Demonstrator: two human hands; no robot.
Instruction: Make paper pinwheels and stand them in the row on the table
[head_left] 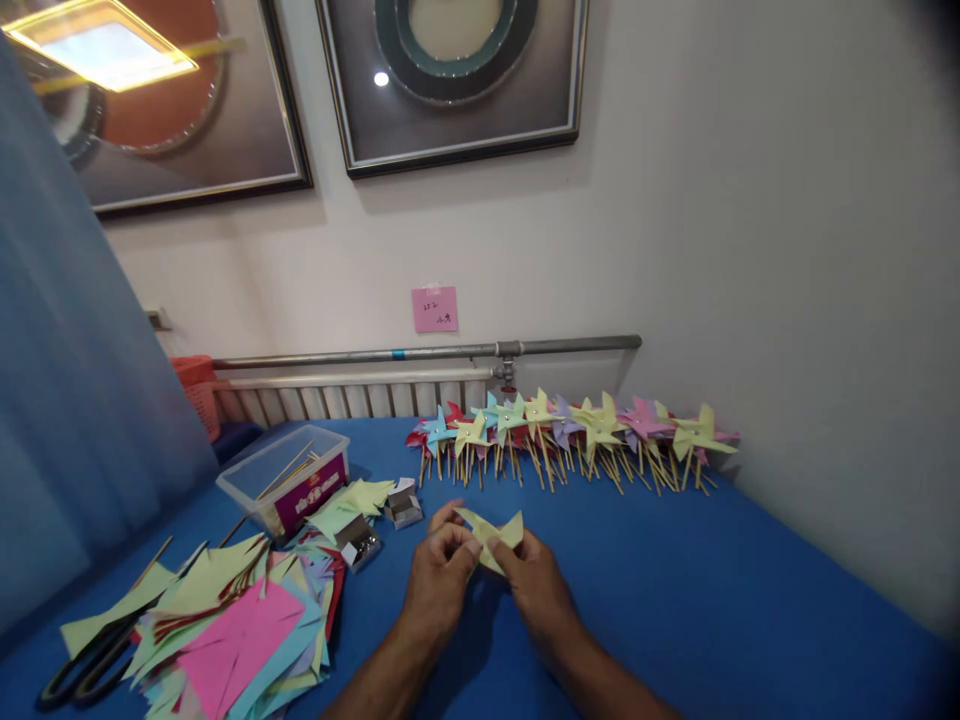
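Observation:
Between my two hands, above the blue cloth, is a pale yellow paper pinwheel [487, 535] with some of its points folded up. My left hand [442, 565] pinches its left side between thumb and fingers. From the right, my right hand [536, 580] grips the paper, its thumb lying over the front near the middle. No stick shows on this piece, and the fingers behind the paper are hidden. Just left of my hands stand two small open boxes, one holding shiny metal pins [360, 545], the other a grey-white box [403, 503].
Finished pinwheels on sticks [600, 425] lie in a row along the wall. At left are a pile of cut paper squares [240, 640], black-handled scissors [90, 665] and a clear plastic tub [285, 475] with sticks. A radiator [360, 395] and pipe run behind.

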